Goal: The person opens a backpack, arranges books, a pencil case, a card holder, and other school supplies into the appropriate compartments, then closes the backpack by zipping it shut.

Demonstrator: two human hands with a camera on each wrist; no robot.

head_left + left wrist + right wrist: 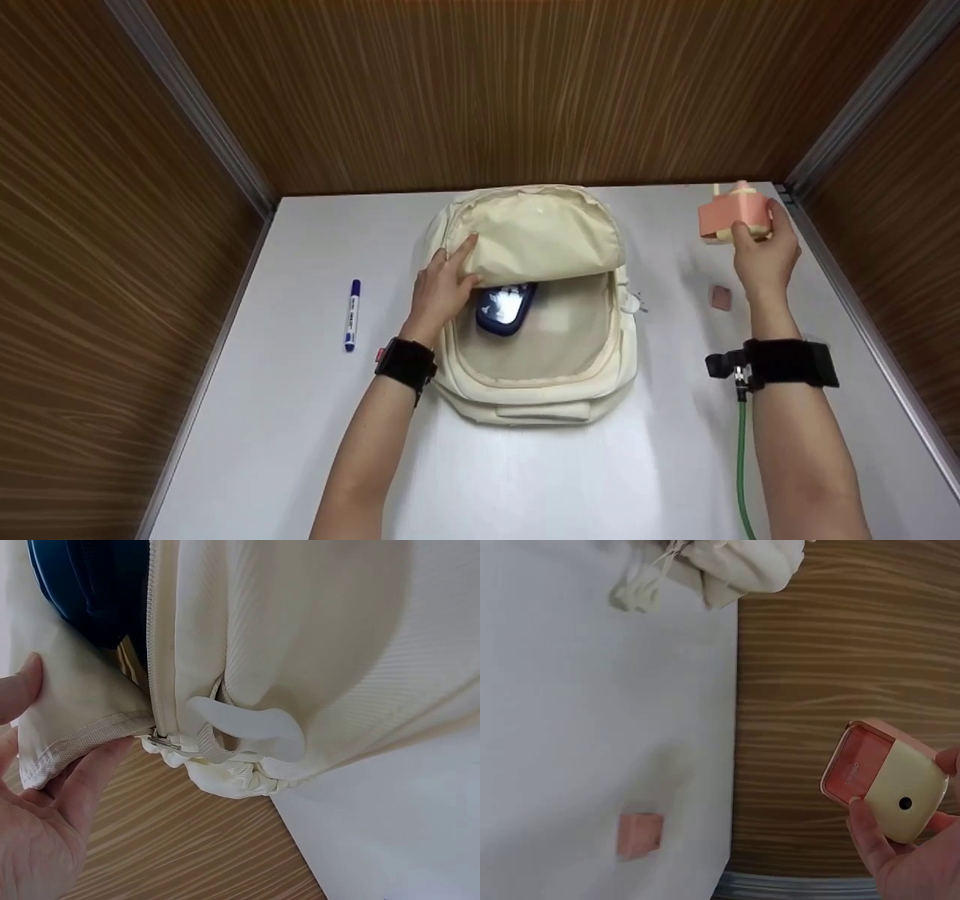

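Observation:
A cream backpack [540,397] lies on the white table with its front flap [547,232] folded up. My left hand [442,289] pinches the flap's edge at the left side, thumb on one face and fingers behind, as the left wrist view shows. Inside the bag sits a dark blue case [501,311] with a glossy top. Off to the right, my right hand [769,259] grips a pink and cream pencil sharpener [735,211] above the table. In the right wrist view a round black hole shows on the sharpener's [911,791] cream face.
A small pink block [721,298] lies on the table below the right hand. To the left of the backpack is a blue-capped marker [352,315]. A white charm [632,303] hangs from the bag's right side. Wood-grain panels [480,97] enclose the table's back and sides.

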